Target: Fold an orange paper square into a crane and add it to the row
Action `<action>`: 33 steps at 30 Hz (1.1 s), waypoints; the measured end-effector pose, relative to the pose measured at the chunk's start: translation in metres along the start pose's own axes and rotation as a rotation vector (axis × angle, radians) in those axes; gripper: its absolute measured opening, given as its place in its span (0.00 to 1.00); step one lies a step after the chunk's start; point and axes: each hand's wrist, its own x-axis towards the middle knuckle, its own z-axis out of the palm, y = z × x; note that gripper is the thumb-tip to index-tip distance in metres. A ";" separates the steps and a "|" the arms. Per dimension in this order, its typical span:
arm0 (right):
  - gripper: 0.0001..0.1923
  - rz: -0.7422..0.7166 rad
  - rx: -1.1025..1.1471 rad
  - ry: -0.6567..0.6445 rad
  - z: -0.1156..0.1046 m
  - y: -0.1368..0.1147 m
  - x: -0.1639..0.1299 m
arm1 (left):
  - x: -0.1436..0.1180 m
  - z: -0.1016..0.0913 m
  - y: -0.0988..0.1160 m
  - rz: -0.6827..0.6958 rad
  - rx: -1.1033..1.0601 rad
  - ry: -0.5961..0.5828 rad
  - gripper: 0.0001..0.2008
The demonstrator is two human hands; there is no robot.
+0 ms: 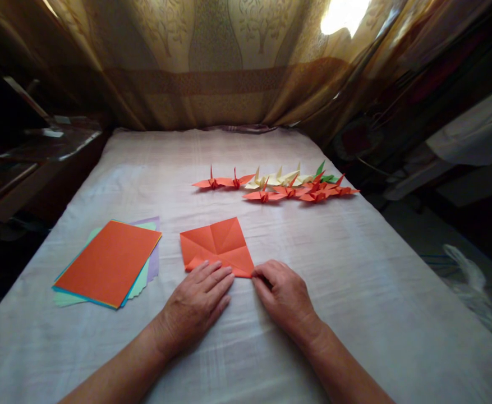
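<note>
A creased sheet of orange-red origami paper lies on the cloth in front of me, with fold lines meeting near its middle. My left hand rests flat on its near edge, fingers extended and holding nothing. At the sheet's near right corner, my right hand pinches the paper between thumb and forefinger. The near left edge seems slightly raised beside my left fingertips. Part of the near edge is hidden under my left hand.
Left of the sheet lies a stack of coloured paper, orange on top. Several folded orange cranes, cream cranes and a green crane stand farther back on the white cloth. A patterned curtain hangs behind.
</note>
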 end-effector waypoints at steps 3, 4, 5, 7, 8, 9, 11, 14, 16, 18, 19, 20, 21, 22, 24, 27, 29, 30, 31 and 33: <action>0.07 0.038 0.063 -0.024 -0.006 0.003 0.001 | 0.000 0.001 0.000 -0.002 0.002 -0.006 0.17; 0.07 0.056 0.087 -0.028 -0.008 0.005 0.002 | 0.000 0.001 0.000 -0.001 0.003 -0.008 0.17; 0.07 0.073 0.109 -0.030 -0.010 0.007 0.002 | 0.000 0.000 0.000 0.001 0.004 -0.009 0.17; 0.08 0.094 0.141 -0.033 -0.013 0.011 0.003 | 0.001 0.000 -0.001 0.005 0.006 -0.013 0.17; 0.08 0.090 0.152 -0.033 -0.014 0.013 0.004 | 0.001 0.000 -0.001 0.006 0.007 -0.016 0.17; 0.08 0.071 0.163 -0.036 -0.015 0.014 0.003 | 0.001 -0.001 -0.001 0.007 0.009 -0.018 0.17; 0.10 -0.009 0.180 -0.048 -0.015 0.014 0.002 | 0.001 -0.001 -0.001 0.011 0.010 -0.017 0.17; 0.14 -0.161 0.113 -0.087 -0.014 0.008 -0.001 | 0.001 0.000 -0.001 0.007 0.006 -0.009 0.17; 0.15 -0.206 0.011 -0.110 -0.013 0.003 -0.003 | 0.000 0.001 -0.001 0.001 0.000 -0.009 0.17; 0.13 -0.215 -0.071 -0.119 -0.012 0.000 -0.003 | 0.000 0.001 -0.001 -0.003 -0.005 -0.013 0.18; 0.13 -0.216 -0.093 -0.120 -0.012 0.000 -0.003 | 0.001 0.001 -0.001 -0.004 -0.007 -0.016 0.18; 0.13 -0.218 -0.107 -0.121 -0.012 -0.001 -0.003 | 0.001 0.001 -0.001 -0.004 -0.008 -0.019 0.18; 0.13 -0.221 -0.114 -0.122 -0.011 0.000 -0.003 | 0.001 0.001 -0.001 -0.004 -0.008 -0.020 0.17; 0.12 -0.223 -0.116 -0.122 -0.011 0.000 -0.003 | 0.001 0.001 -0.001 -0.004 -0.008 -0.022 0.17; 0.12 -0.224 -0.116 -0.122 -0.010 0.001 -0.003 | 0.001 0.000 -0.001 -0.004 -0.006 -0.016 0.17; 0.12 -0.222 -0.120 -0.126 -0.010 0.001 -0.003 | 0.001 0.000 -0.001 -0.010 -0.010 -0.005 0.17; 0.12 -0.223 -0.130 -0.130 -0.010 0.000 -0.004 | 0.001 0.000 -0.001 -0.012 -0.014 -0.007 0.17; 0.12 -0.226 -0.138 -0.130 -0.011 -0.001 -0.004 | 0.001 0.000 0.000 -0.014 -0.016 -0.010 0.17; 0.12 -0.230 -0.147 -0.129 -0.010 -0.001 -0.004 | 0.001 0.000 0.000 -0.016 -0.020 -0.013 0.17; 0.12 -0.241 -0.167 -0.123 -0.010 -0.002 -0.004 | 0.000 0.000 0.000 -0.027 -0.030 -0.014 0.17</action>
